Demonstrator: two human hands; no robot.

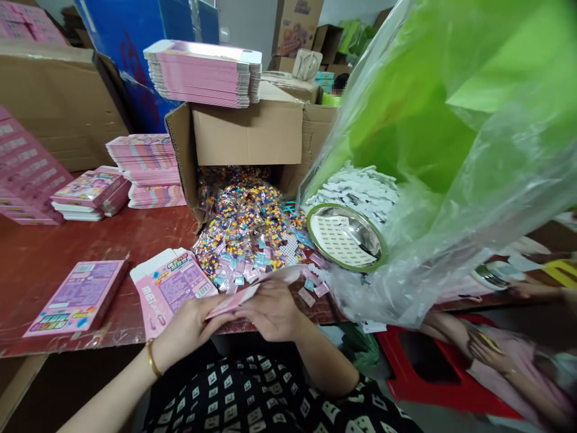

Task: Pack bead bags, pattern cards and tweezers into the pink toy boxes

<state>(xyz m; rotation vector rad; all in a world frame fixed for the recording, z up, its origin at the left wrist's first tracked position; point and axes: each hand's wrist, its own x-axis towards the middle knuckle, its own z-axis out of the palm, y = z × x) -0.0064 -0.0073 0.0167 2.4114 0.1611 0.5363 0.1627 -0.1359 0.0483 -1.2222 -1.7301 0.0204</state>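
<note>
Near the table's front edge, a small pink carton (233, 302) is held between both hands, seen nearly edge-on. My left hand (192, 322) is closed around its left side. My right hand (273, 310) grips its right end, and a pale, translucent sheet or bag (286, 275) shows just beyond those fingers; whether they hold it I cannot tell. Behind my left hand lies a flat pink-and-purple carton (180, 282) with its flap up. A filled carton (76, 297) lies farther left. Past my hands spread bags of coloured beads (243, 207) and small pink and blue packets (234, 267).
An open cardboard box (247, 135) carries a stack of flattened cartons (202, 72). A metal bowl (381, 255) with a printed sheet stands right, beside white pieces (356, 186) in a large green-lined plastic bag (406, 114). Another person's arm (496, 355) is at far right, near a red stool (401, 361).
</note>
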